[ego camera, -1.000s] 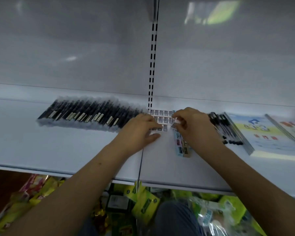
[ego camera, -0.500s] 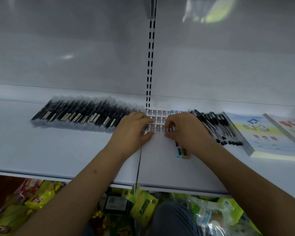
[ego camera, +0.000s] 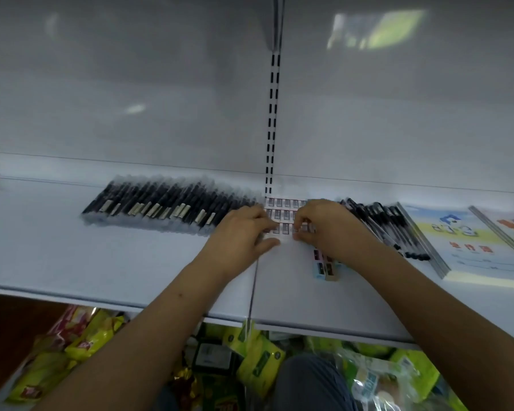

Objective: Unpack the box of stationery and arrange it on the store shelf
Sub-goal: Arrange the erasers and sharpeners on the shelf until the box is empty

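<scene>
1. A white store shelf [ego camera: 72,262] is filling the view, its grey back wall carrying a slotted upright [ego camera: 272,123]; that upright is the landmark here.
2. Left of the upright, a long row of black pens [ego camera: 166,203] is lying side by side on the shelf. Right of it, more black pens [ego camera: 383,223] are fanning out, with booklets [ego camera: 463,241] lying beyond them.
3. Below the shelf edge, yellow and green snack packs [ego camera: 86,336] are piling up.
4. Directly under the upright, rows of small erasers [ego camera: 282,203] are sitting in a tidy block; a short loose column of erasers [ego camera: 324,266] is trailing out just right of and nearer than the block.
5. The left hand [ego camera: 244,232] is lying palm-down at the block's left edge, fingers loosely bent and thumb resting on the shelf, seemingly bracing the rows.
6. The right hand [ego camera: 327,229] is curling its fingertips onto the front row, apparently pinching an eraser into line.
7. Risks, as I judge them: a hard sideways nudge could be buckling the rows, since the erasers are small and only butting together; the right wrist could be sweeping the loose column out of line or knocking the nearby pens rolling.
</scene>
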